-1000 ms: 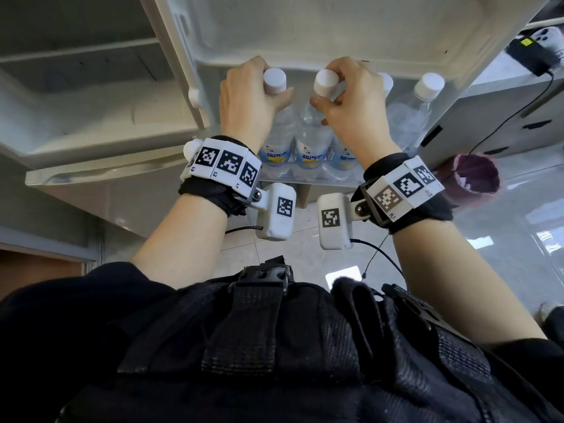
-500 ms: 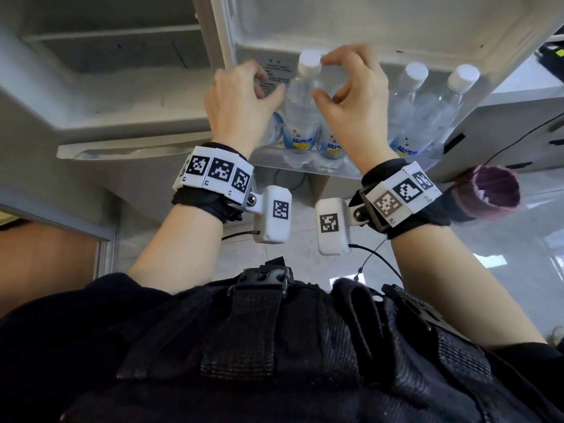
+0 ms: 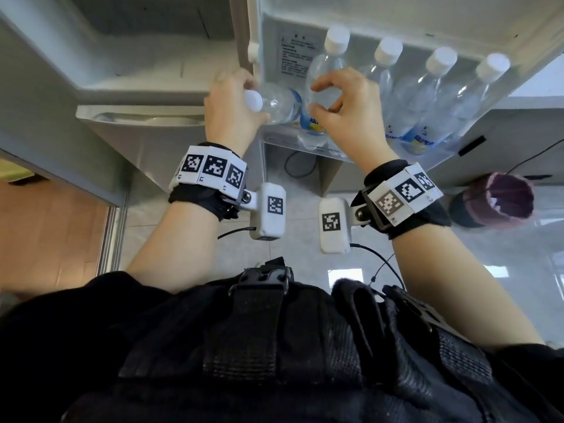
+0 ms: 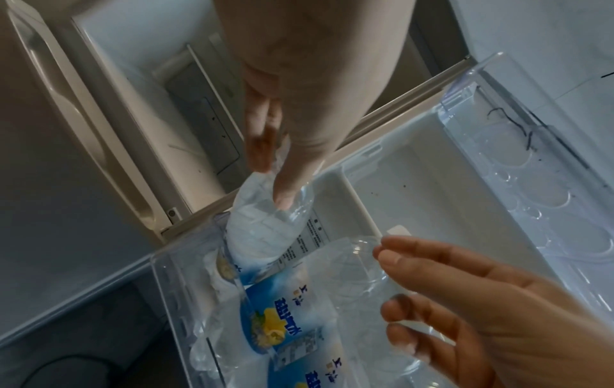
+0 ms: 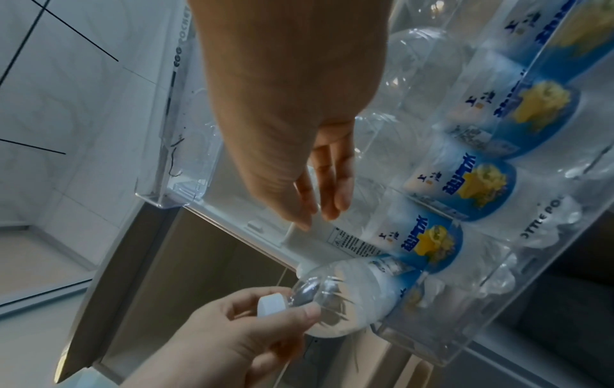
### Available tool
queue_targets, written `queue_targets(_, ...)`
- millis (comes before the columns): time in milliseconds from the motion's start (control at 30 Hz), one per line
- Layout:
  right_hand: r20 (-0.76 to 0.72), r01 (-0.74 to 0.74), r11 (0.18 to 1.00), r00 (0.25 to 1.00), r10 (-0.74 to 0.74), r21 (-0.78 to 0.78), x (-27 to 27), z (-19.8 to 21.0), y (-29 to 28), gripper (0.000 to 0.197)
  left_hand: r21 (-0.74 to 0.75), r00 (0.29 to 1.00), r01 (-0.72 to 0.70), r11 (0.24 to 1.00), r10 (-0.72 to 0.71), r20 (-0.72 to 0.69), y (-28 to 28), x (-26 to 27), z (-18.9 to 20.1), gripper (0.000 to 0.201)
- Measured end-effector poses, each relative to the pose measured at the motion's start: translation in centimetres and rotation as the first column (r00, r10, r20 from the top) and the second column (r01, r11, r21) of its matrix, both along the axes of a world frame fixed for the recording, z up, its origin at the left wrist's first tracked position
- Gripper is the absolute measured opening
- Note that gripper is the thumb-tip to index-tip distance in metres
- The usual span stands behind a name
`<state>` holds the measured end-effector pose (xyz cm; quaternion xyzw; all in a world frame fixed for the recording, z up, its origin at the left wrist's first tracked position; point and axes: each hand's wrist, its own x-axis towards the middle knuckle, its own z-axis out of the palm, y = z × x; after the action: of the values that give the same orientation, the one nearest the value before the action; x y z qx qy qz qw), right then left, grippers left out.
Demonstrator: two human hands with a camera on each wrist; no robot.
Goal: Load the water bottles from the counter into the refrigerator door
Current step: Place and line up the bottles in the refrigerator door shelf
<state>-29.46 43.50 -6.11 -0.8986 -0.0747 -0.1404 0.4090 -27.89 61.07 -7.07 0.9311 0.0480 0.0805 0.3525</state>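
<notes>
Head view first: the left hand (image 3: 233,108) has its grip closed round the neck of a tilted bottle (image 3: 276,102), thumb and fingers curled just behind the white cap (image 3: 253,100). That bottle lies almost on its side, cap pointing out toward the person, its base poked into the left end of the door shelf (image 3: 433,154). The right-wrist view shows the same thing from the other side: the base is wedged in the shelf's end corner, against the neighbouring label.

The right hand (image 3: 345,117) holds nothing. Its grip is open, with fingers loosely bent around an upright bottle (image 3: 328,65) but apart from it, as the left-wrist view shows.

A second ago both hands had a bottle by the cap, both upright. Since then the right one has let go and its bottle stands on the shelf, while the left one's bottle has tipped over sideways instead of settling.

Further along the shelf toward its right end, three more bottles (image 3: 433,87) stand in a row, leaning back against the refrigerator door (image 3: 396,13).

So, as I read it, four are loaded and the fifth is only half in. It probably needs swinging upright and pushing down into the gap at the left end, and the space there looks tight.
</notes>
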Motion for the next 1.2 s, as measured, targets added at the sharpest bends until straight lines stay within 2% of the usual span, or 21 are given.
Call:
queue_targets(100, -0.013, 0.016, 1.0, 1.0, -0.016, -0.018, 0.3, -0.2, 0.0, 0.017, -0.078, 0.998, 0.058, 0.995, -0.055, 0.03, -0.3, 0.8, 0.5, 0.033)
queue_targets(267, -0.031, 0.067, 0.998, 0.997, -0.067, 0.001, 2.5, 0.5, 0.7, 0.018, -0.082, 0.981, 0.153, 0.985, -0.141, 0.13, -1.4, 3.8, 3.2, 0.023)
queue_targets(367, -0.051, 0.088, 0.994, 0.995, -0.085, 0.07, 3.6, 1.0, 1.0, 0.017, -0.086, 0.971, 0.212, 0.973, -0.2, 0.132, -1.8, 6.0, 4.2, 0.025)
queue_targets(467, -0.064, 0.142, 0.985, 0.989, -0.137, 0.093, 4.4, 1.4, 0.9, 0.017, -0.03, 0.96, 0.257, 0.966, -0.252, 0.119, -2.7, 7.6, 4.3, 0.031)
queue_targets(600, -0.076, 0.171, 0.977, 0.984, -0.162, 0.129, 4.8, 1.9, 0.5, 0.017, -0.007, 0.97, 0.213, 0.977, -0.211, 0.118, -3.4, 8.7, 4.5, 0.031)
queue_targets(700, -0.069, 0.165, 0.976, 0.985, -0.156, 0.141, 4.8, 2.0, 0.5, 0.015, -0.041, 0.961, 0.254, 0.966, -0.247, 0.124, -3.1, 9.2, 4.2, 0.03)
queue_targets(900, -0.061, 0.188, 0.972, 0.982, -0.181, 0.142, 4.9, 1.9, 0.4, 0.032, -0.09, 0.924, 0.372, 0.924, -0.359, 0.135, -2.0, 9.2, 4.4, 0.025)
queue_targets(1100, -0.11, 0.288, 0.953, 0.954, -0.278, 0.096, 5.5, 1.4, 0.3, 0.037, -0.144, 0.949, 0.303, 0.942, -0.285, 0.133, -2.0, 8.8, 4.3, 0.028)
queue_targets(1200, -0.123, 0.3, 0.952, 0.949, -0.291, 0.061, 5.5, 1.0, 0.3, 0.033, -0.109, 0.955, 0.276, 0.955, -0.26, 0.147, -2.3, 8.6, 3.9, 0.026)
